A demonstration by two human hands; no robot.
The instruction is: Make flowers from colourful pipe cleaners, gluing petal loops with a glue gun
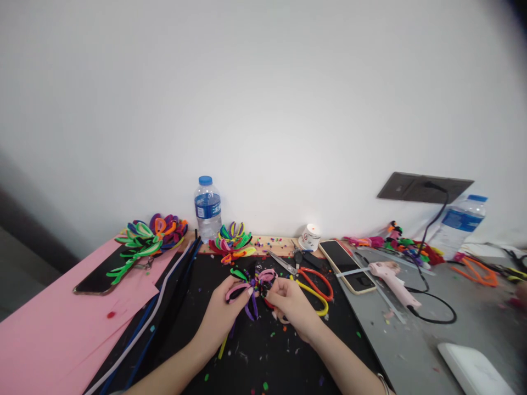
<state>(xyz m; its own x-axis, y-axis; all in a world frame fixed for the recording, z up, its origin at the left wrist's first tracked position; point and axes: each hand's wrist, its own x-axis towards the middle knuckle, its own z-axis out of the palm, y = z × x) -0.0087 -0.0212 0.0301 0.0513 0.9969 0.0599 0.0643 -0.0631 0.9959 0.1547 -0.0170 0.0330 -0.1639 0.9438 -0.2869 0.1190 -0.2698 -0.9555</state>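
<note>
Both hands meet over the black mat [288,367] on the counter, working on a pipe-cleaner flower [252,285] with pink, purple and green loops. The left hand [225,305] pinches its looped petals between thumb and fingers; the right hand [290,305] has its fingertips closed in at the flower's other side, narrow, its exact grip partly hidden. Just beside the right hand lie scissors with red handles [317,282] and a yellow-handled pair [315,299]. Behind the hands, a smaller multicoloured pipe-cleaner flower [233,241] rests near a blue-capped water bottle [208,211]. A paper cup [310,237] stands upside down against the wall, near a phone in a pale case [348,266]. Farther right lies a pink glue gun [394,284]; at left, a larger pipe-cleaner bouquet [152,236] partly covers a dark phone [99,275].
</note>
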